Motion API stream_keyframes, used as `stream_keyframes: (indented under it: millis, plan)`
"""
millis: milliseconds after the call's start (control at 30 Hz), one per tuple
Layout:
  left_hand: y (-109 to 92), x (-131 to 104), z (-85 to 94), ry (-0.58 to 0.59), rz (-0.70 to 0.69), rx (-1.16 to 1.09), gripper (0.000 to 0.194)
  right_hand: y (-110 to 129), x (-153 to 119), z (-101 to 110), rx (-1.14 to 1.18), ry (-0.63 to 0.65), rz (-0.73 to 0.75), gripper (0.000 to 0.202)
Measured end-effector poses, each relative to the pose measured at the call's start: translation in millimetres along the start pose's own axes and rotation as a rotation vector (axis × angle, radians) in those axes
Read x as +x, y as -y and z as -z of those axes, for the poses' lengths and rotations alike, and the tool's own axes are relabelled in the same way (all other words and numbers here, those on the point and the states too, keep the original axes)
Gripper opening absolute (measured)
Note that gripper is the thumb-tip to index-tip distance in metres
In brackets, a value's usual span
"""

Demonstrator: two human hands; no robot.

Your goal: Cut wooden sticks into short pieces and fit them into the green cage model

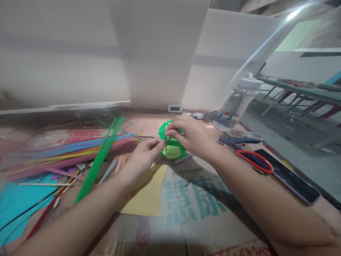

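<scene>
Both hands meet over a small green craft piece (172,152), which has a bright green rim, thin wooden sticks and yellow-green sides. My left hand (145,154) comes in from the left, its thumb and fingers closed on the piece's left edge. From the right, my right hand (190,133) reaches over the top, with thumb and index finger pinched at the green rim. Its fingers hide part of the piece. A sheet of yellow paper (149,197) lies beneath my left wrist, on cardboard (191,231) printed with green characters.
Left lie green strips (99,160), bundled coloured pipe cleaners (71,149) and blue paper (13,202). Right are a clear water bottle (234,106), blue-handled pliers (239,140), red-handled scissors (254,160) and a phone (290,177). A small white display (174,108) stands behind, before a pale partition (160,53).
</scene>
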State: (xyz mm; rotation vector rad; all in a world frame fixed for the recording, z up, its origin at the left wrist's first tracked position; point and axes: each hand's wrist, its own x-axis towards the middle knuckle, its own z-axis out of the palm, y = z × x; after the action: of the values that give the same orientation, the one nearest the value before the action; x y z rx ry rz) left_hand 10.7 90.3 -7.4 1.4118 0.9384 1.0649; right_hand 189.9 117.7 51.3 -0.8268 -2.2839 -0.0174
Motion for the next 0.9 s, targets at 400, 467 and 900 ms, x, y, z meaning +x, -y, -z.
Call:
stream_keyframes:
  millis: [400,467,900]
  plan:
    - [1.9,0.8,3.6,0.002,-0.026,0.036,0.036,-3.0,-1.5,-4.4,-0.074,-0.024,0.079,0.019]
    - [2.8,1.3,3.7,0.008,-0.018,0.021,0.037,-3.1,-1.6,-3.9,-0.053,-0.011,0.055,0.018]
    - [1.1,2.3,0.4,-0.013,0.038,-0.088,0.039,-1.1,-1.8,-4.5,-0.038,0.006,0.064,0.017]
